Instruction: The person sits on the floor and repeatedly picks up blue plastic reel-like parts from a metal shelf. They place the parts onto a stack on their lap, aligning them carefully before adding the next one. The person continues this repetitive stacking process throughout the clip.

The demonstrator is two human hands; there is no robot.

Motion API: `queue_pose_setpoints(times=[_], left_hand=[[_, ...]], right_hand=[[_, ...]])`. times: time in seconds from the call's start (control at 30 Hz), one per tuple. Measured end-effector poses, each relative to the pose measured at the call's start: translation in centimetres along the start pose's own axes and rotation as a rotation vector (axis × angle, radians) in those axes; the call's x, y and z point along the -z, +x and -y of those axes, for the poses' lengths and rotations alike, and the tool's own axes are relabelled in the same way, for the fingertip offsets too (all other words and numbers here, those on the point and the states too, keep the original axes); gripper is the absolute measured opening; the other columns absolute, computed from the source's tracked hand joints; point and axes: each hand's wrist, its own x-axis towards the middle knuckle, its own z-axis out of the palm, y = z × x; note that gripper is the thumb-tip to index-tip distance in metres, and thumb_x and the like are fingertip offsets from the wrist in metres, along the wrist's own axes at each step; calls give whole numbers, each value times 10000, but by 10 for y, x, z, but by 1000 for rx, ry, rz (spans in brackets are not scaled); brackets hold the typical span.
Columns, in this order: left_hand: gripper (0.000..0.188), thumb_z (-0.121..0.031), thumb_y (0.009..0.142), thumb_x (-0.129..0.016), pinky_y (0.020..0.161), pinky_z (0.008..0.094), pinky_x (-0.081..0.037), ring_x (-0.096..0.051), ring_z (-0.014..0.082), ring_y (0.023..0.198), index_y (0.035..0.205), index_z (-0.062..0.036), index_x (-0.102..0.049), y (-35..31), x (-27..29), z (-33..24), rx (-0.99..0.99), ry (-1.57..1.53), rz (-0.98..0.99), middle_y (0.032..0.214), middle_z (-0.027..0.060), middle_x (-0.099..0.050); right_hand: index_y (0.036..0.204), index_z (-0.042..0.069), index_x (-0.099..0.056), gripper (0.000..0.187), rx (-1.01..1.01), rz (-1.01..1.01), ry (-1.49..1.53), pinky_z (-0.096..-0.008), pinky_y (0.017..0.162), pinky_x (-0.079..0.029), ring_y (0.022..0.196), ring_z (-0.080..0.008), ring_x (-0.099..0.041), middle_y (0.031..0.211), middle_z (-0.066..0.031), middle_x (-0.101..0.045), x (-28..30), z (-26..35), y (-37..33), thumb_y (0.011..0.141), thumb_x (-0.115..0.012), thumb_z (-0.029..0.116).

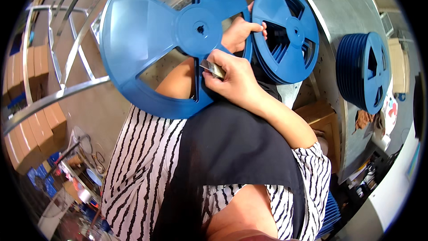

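Observation:
A large blue plastic reel (133, 40) with a round hub and wide cut-outs is held up in front of me, tilted. My left arm passes behind it. My left hand (236, 35) shows through a cut-out and is closed at the reel's right rim; some of its fingers are hidden. My right hand (238, 78) is closed on a small flat blade tool (216, 69), its tip against the reel's spoke beside a cut-out edge. Just right of my left fingertips stand several more blue reels (285, 62), stacked face to face.
On the metal bench (330, 0) at right stands another row of blue reels (368, 71). A metal rack frame (62, 93) runs along the left, with cardboard boxes (40, 127) beyond it. A brown box (318, 116) sits beneath the bench edge.

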Motion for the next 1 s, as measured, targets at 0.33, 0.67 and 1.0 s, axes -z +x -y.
queue_pose_setpoints(times=[0.33, 0.67, 1.0], left_hand=[[696, 87, 806, -530, 790, 404, -561, -634, 228, 825, 1404, -165, -279, -9, 16, -3, 96, 10, 19, 944, 119, -585], [699, 66, 808, -583, 820, 420, -556, -635, 235, 863, 1392, -184, -293, -24, 19, 0, 155, -2, 45, 952, 108, -579], [344, 84, 786, -557, 797, 426, -523, -620, 264, 879, 1121, 5, -532, -24, 16, 8, 171, 84, -50, 966, 121, -611]], right_hand=[[900, 84, -597, 96, -426, -627, 507, -180, 516, -326, 594, -30, -426, 717, 54, -497, 89, -88, -55, 876, -660, 151], [949, 33, -662, 134, -154, -686, -95, -243, 742, -487, 815, -123, -629, 928, -52, -672, 114, -97, -34, 861, -670, 134], [1106, 77, -637, 598, -134, -92, -268, -388, 760, -510, 910, -332, -650, 932, -164, -674, 91, -96, 129, 655, -794, 437]])
